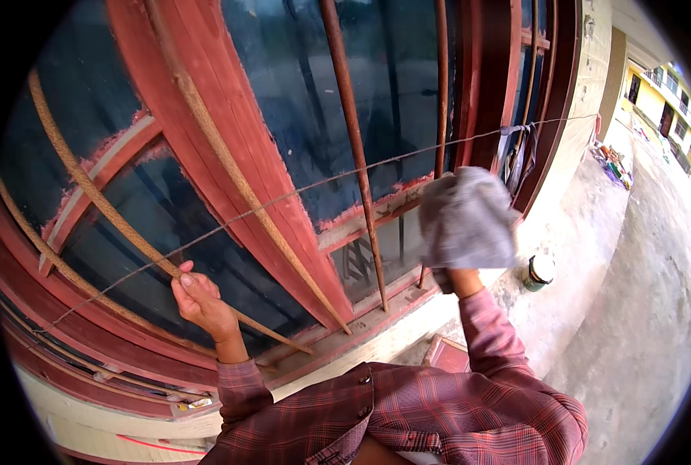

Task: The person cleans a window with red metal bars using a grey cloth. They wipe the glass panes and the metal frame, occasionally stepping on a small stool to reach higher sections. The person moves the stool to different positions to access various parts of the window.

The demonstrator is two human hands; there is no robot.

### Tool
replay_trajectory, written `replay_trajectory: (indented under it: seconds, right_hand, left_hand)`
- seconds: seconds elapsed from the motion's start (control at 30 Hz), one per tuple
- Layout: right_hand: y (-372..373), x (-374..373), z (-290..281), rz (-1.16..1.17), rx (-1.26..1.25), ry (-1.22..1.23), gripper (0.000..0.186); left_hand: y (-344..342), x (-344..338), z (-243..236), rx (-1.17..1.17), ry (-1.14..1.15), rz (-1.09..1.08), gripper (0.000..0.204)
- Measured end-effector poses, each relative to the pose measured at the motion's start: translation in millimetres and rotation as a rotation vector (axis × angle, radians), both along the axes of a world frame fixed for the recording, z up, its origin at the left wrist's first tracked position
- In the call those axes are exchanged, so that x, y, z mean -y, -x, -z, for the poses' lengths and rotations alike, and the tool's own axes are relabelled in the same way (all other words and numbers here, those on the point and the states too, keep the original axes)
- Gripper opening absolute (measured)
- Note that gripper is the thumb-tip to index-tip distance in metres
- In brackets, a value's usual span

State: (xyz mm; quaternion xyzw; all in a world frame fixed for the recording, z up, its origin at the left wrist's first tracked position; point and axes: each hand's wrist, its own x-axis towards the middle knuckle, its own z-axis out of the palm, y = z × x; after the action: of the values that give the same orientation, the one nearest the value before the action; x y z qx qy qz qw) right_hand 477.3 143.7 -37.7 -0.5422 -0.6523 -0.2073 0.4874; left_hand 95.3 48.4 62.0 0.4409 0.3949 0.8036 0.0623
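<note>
At the window's right, a grey cloth mostly covers the right hand, finger closure indeterminable, while the left hand curls its fingers round a rusty window bar, advisable bracing for clearing the strung wire.

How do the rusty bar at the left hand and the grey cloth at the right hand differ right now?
Shape: the bar is long and thin; the cloth is broad and bunched.
Colour: the bar is rusty brown, the cloth grey.
Hold: the left hand has its fingers around the bar, while the cloth hides most of the right hand.
Sharpness: the bar looks crisp, the cloth blurred.
Shared: both appear in front of the window.
</note>
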Motion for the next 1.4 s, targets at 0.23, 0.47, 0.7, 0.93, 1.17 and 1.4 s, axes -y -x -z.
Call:
replay_trajectory:
  seconds: [0.23, 0.47, 0.7, 0.93, 1.17, 1.4]
  right_hand:
    - [84, -52, -72, -0.64, -0.266, 0.005, 0.031]
    - [76, -99, -169, -0.405, 0.107, -0.285, 0.043]
    - [104, -94, -184, -0.257, 0.058, -0.069, 0.05]
    - [86, -125, -197, -0.41, 0.017, -0.228, 0.056]
    - [93, -78, -168, -0.458, -0.138, -0.358, 0.051]
    - [87, -35, -118, -0.419, -0.346, -0.481, 0.034]
  left_hand:
    - [1, 2, 1, -0.004, 0.013, -0.003, 0.024]
    - [3, 1, 4, -0.04, -0.04, 0.021, 0.023]
    - [8, 5, 5, -0.049, -0.017, 0.055, 0.022]
    - [10, 2, 3, -0.044, -0.084, 0.074, 0.023]
    - [9, 1, 4, -0.033, -0.073, 0.056, 0.022]
    - [10, -1, 4, -0.031, -0.085, 0.058, 0.023]
